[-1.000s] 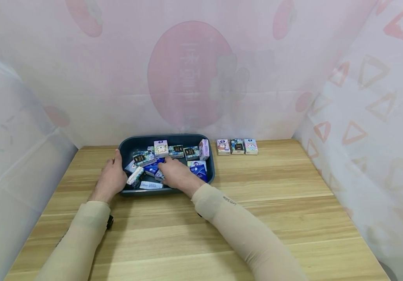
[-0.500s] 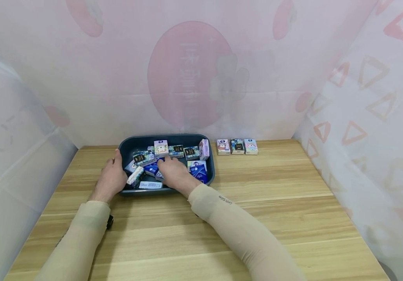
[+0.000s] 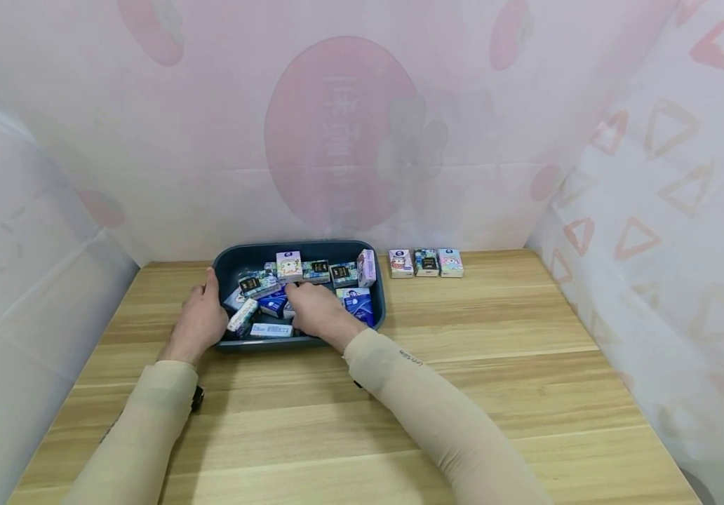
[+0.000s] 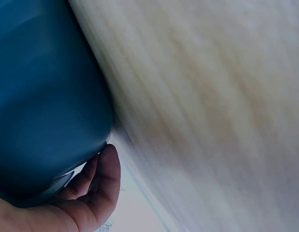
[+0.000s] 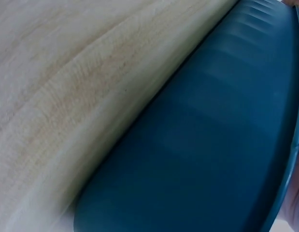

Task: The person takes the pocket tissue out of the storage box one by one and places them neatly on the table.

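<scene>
A dark blue plastic tray (image 3: 299,344) holds several small tissue packs, among them a pink one with a cartoon face (image 3: 289,266) and a blue one (image 3: 271,303). My left hand (image 3: 203,312) holds the tray's left end, thumb at the rim; in the left wrist view its fingers (image 4: 109,176) curl against the outer wall. Down among the packs reaches my right hand (image 3: 323,313), over the tray's front wall, beside the blue pack. Its fingertips are mostly hidden, so I cannot tell whether they pinch a pack. The right wrist view shows mostly the tray's outer wall (image 5: 197,135).
Right of the tray, three tissue packs stand in a row by the back wall: a pink one (image 3: 401,264), a dark floral one (image 3: 426,263) and a light blue one (image 3: 450,263). The wooden table (image 3: 311,435) is bordered by printed cloth walls (image 3: 210,140).
My right hand has shifted slightly among the packs, and the packs beside it have moved a little. My left hand stays at the tray's left end. The row of three packs is unchanged.
</scene>
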{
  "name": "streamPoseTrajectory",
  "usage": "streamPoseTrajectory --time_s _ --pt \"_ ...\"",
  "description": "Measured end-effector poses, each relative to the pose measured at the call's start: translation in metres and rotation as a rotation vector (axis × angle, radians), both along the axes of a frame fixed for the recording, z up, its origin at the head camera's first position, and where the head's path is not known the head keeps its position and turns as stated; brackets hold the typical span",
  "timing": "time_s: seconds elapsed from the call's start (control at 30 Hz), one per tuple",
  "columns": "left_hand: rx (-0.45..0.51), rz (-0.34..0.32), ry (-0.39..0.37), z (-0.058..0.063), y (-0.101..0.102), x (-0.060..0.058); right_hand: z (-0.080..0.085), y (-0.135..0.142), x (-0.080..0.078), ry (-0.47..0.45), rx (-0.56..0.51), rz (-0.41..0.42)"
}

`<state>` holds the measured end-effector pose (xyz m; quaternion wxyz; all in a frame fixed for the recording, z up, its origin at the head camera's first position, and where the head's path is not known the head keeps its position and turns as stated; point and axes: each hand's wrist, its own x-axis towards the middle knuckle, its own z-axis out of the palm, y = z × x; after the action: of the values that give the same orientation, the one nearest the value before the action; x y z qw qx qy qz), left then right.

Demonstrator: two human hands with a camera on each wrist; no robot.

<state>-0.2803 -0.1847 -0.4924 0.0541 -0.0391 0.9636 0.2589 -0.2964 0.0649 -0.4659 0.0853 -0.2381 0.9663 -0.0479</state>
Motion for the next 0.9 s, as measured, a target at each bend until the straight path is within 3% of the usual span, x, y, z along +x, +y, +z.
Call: streamPoseTrajectory --time_s 0.43,0.73,0.9 --pt "-0.007 0.001 0.000 -0.001 -0.001 0.000 0.009 0.010 -0.005 0.047 -0.036 -0.041" --pt "-0.012 0.005 0.006 -0.001 0.000 0.001 0.022 0.030 -0.002 0.008 -0.177 -0.069" --pt "-0.011 0.009 0.007 0.000 0.000 0.000 0.027 0.046 -0.003 0.033 -0.216 -0.080"
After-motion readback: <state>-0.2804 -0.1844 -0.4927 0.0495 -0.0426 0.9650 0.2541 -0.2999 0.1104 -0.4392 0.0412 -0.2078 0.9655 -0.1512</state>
